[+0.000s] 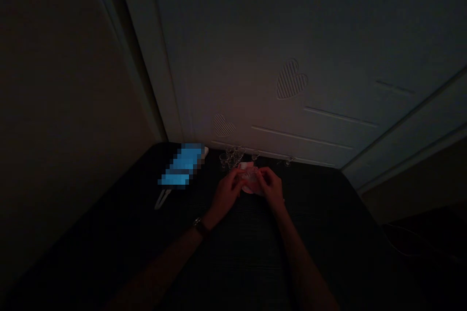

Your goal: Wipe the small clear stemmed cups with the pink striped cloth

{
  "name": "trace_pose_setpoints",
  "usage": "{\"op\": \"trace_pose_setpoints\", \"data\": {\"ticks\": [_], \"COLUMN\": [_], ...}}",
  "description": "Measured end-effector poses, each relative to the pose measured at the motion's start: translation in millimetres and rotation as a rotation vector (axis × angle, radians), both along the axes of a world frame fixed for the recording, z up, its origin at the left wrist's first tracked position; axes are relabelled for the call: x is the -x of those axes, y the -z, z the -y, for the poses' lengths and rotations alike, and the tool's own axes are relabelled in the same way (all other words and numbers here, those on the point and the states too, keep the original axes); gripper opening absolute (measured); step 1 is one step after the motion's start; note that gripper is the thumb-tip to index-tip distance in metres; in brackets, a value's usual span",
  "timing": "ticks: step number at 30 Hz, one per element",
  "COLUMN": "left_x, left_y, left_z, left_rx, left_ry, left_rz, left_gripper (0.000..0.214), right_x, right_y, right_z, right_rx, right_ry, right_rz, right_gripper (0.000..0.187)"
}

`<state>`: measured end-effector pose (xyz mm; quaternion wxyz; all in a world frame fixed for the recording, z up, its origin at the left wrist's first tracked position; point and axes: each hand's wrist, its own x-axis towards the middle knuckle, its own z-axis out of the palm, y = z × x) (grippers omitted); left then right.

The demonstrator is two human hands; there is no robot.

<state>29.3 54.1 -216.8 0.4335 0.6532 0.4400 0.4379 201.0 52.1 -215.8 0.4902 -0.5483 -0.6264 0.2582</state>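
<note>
In the dim light, my left hand (230,188) and my right hand (270,185) come together near the far side of a dark table. The fingers of both are closed on a clear, crinkled-looking piece (251,174) that may be thin plastic; its exact kind is too dark to tell. Beneath and behind it shows a pale pinkish thing (248,165), partly covered by my fingers. Just beyond my left hand stands a cluster of small clear cups (231,156). Another clear cup (255,155) is behind my hands, and a small clear item (289,161) lies farther right.
A phone-like device with a bright blue, pixelated screen (183,165) lies to the left, with a pale loop (162,198) at its near end. A white panel with raised hearts (292,80) rises behind the dark table (233,262). A wall (73,107) stands left.
</note>
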Motion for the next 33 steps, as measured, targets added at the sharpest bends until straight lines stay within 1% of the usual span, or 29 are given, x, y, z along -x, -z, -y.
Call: {"op": "trace_pose_setpoints", "data": {"ticks": [5,13,16,22,27,33], "left_x": [0.1,-1.9,-2.1,-0.7,-0.6,-0.9], "left_y": [-2.6,4.5,4.1,-3.1,-2.6,-4.7], "left_z": [2.2,-5.3,-6.1,0.2,0.4,0.0], "left_rx": [-0.022,0.104,0.125,0.078,0.063,0.061], "left_ry": [-0.009,-0.001,0.002,0.015,0.012,0.005], "left_rz": [-0.024,0.042,0.059,0.039,0.020,0.018], "left_gripper": [0.028,0.029,0.029,0.029,0.028,0.029], "right_x": [-0.3,0.0,0.1,0.1,-1.3,-0.1], "right_y": [1.5,-1.6,-3.3,-0.7,2.3,0.3], "right_z": [-1.7,0.7,2.3,-0.6,-1.6,0.7], "right_rx": [0.002,0.002,0.005,0.014,0.025,0.026], "right_ry": [0.010,-0.012,-0.015,0.008,0.002,-0.016], "right_rz": [-0.003,0.002,0.008,0.006,0.003,-0.007], "right_gripper": [0.024,0.023,0.024,0.025,0.025,0.024]}}
